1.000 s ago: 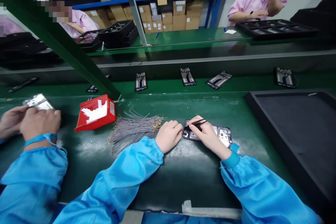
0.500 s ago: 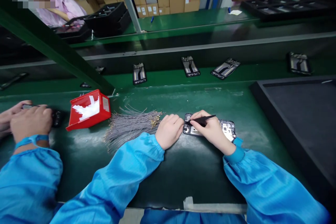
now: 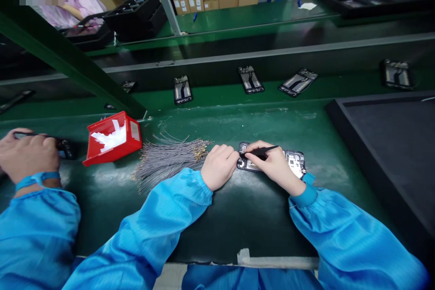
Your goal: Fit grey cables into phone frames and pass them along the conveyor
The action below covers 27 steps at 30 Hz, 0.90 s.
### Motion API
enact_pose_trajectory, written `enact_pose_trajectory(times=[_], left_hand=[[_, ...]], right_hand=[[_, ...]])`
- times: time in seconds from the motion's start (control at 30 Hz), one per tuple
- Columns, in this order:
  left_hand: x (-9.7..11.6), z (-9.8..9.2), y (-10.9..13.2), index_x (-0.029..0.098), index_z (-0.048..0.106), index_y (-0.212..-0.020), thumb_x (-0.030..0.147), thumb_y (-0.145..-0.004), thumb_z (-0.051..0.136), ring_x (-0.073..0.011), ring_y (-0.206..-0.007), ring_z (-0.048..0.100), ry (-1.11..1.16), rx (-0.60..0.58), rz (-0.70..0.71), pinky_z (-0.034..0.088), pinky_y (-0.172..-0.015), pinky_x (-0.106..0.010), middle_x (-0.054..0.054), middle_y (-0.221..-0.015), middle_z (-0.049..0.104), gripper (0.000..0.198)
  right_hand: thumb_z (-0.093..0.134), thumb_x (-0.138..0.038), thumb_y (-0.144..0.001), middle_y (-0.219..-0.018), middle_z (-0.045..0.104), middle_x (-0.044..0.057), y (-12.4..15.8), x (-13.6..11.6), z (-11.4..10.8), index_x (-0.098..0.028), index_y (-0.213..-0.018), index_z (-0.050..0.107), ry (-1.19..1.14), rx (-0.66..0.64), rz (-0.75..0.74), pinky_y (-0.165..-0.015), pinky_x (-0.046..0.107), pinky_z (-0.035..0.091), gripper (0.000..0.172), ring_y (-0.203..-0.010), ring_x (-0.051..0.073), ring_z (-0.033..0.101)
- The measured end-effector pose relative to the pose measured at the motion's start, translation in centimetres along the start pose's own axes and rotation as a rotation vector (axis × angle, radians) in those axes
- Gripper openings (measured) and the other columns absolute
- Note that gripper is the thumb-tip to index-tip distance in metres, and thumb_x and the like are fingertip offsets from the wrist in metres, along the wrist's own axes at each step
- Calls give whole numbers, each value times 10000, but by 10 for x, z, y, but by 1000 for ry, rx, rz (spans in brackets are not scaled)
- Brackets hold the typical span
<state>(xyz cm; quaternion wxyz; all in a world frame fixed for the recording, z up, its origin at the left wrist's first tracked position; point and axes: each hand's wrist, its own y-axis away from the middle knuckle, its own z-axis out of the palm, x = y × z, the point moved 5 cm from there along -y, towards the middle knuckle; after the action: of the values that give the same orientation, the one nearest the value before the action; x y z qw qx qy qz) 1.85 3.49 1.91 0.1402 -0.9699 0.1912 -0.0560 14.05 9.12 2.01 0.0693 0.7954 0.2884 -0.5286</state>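
The right hand (image 3: 273, 166) holds black tweezers (image 3: 266, 150) over the opened phone (image 3: 295, 162), which lies on the green surface (image 3: 238, 222). The left hand (image 3: 219, 166) is curled beside the phone's left end; whether it grips something, I cannot tell.

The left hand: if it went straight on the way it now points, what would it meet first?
Most likely the left hand would first meet the left end of the opened smartphone; they may be touching there, but depth is unclear.

Green desk (image 3: 217, 226), pale tape (image 3: 278, 262) on its front edge, blue sleeves (image 3: 343, 226), black tweezers (image 3: 263, 152), gray wires (image 3: 166, 161), red box (image 3: 117, 154)
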Motion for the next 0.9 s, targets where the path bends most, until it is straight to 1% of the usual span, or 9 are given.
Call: enact_pose_trajectory(times=[0.3, 0.53, 0.63, 0.9], left_hand=[[0, 1, 1, 159, 542, -731, 204, -901, 346, -160, -695, 416, -3, -2, 15, 299, -634, -304, -35, -699, 498, 263], [0, 1, 0, 162, 549, -732, 203, -906, 327, -160, -701, 421, 14, -19, 18, 302, -640, -305, -37, -693, 491, 286], [1, 0, 0, 162, 549, -734, 198, -902, 330, -159, -699, 422, 17, -16, 22, 306, -642, -303, -36, -694, 491, 279], [0, 1, 0, 160, 543, -730, 215, -906, 334, -163, -696, 417, 2, 17, -2, 302, -633, -304, -37, -702, 501, 279]], right_hand=[[571, -206, -760, -781, 652, 8, 0, 1, -1, -195, -765, 622, -4, 9, 4, -701, 278, 469, 52, -760, 160, 605], [557, -215, -770, -779, 646, 19, 0, 1, 0, -190, -768, 617, 4, -12, -12, -698, 289, 469, 66, -761, 165, 601], [557, -219, -772, -787, 646, 23, 0, 1, 1, -188, -769, 616, 9, -8, -26, -706, 293, 468, 66, -769, 167, 600], [572, -209, -766, -788, 646, 16, 1, 2, -1, -192, -773, 617, -1, 25, -3, -700, 283, 468, 48, -769, 164, 603]])
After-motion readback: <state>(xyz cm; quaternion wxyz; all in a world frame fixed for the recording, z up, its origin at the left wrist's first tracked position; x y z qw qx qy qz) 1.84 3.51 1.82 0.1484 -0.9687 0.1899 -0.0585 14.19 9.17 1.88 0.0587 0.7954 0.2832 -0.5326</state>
